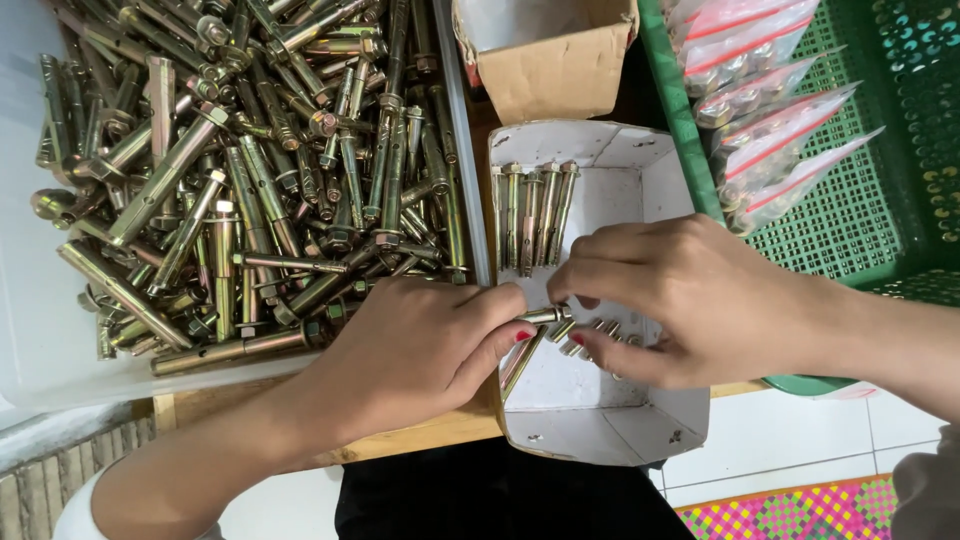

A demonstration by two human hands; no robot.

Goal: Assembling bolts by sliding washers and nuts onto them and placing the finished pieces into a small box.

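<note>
While the left hand (420, 350) is pinching one brassy bolt (542, 315) above the white box (600, 420), its long axis is running left to right. The right hand (680, 300) is gripping several bolts, their ends pointing down-left. Five more are standing in a row (535, 215) against the far wall, leaving bare floor near the front edge.

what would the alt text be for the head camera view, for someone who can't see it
Two bare hands, left hand and right hand, hold brass-coloured anchor bolts over a small white box with a row of bolts already lined up inside. A clear bin heaped with loose bolts sits to the left; a green basket of bagged hardware is to the right.
</note>
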